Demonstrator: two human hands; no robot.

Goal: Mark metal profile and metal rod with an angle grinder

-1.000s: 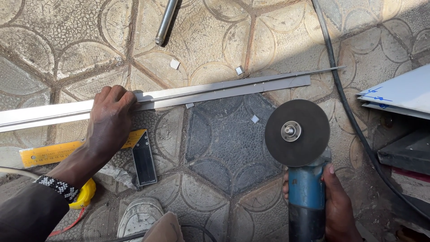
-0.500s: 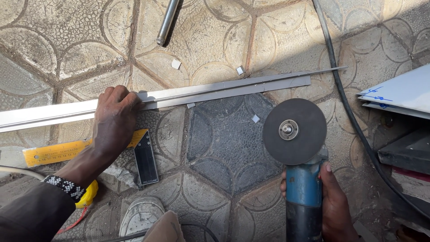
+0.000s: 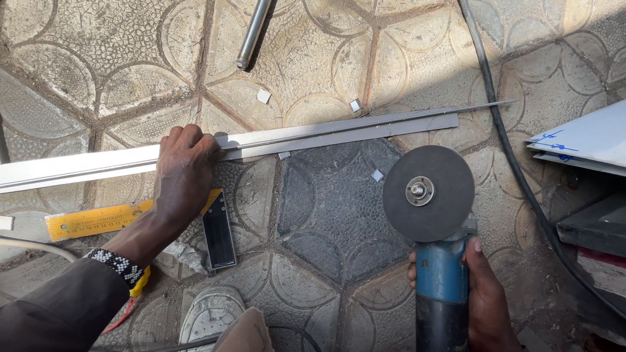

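The left hand lies flat, pressing down on the long metal strip on the floor. At 4 o'clock from it, the right hand grips the blue grinder tight, its disc clear of the strip.

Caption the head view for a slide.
Left hand pins a long aluminium strip to patterned paving while the right hand holds a blue angle grinder nearby.
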